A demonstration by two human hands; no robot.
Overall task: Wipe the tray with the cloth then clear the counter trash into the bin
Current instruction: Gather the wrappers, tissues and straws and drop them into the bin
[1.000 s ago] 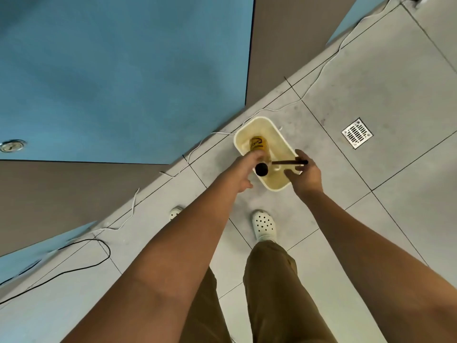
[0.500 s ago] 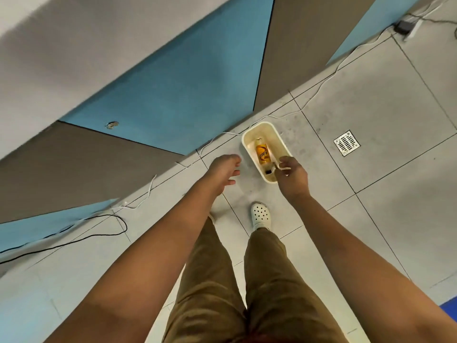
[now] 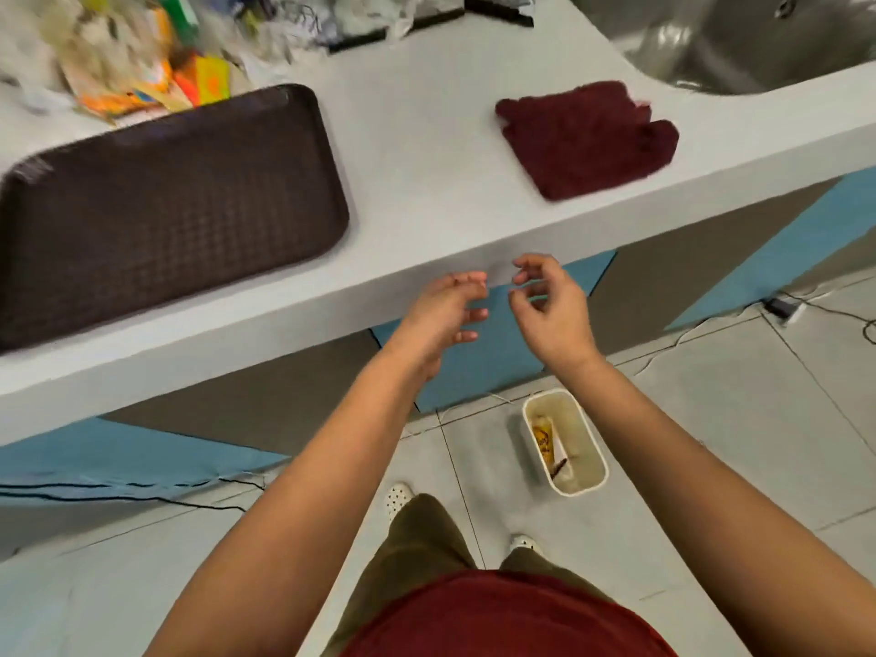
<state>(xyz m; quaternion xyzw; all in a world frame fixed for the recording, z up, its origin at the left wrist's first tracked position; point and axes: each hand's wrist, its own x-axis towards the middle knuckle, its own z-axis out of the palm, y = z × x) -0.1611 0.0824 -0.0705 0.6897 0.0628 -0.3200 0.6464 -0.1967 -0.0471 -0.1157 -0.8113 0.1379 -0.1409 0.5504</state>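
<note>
Cream oval plastic bin (image 3: pixel 588 471) on the tiled floor, below and nearer than the fingers; an orange wrapper (image 3: pixel 542 441) and a dark stick lie inside. Left hand (image 3: pixel 441 315) and right hand (image 3: pixel 550 305) hang side by side before the counter edge, fingers loosely curled, tips apart, holding nothing. Beyond the left fingers: dark brown textured plastic tray (image 3: pixel 166 201) on the pale grey counter (image 3: pixel 417 182). Beyond the right fingers: maroon terry cloth (image 3: pixel 588 135), lying flat. Farthest, blurred pile of mixed trash (image 3: pixel 142 54).
</note>
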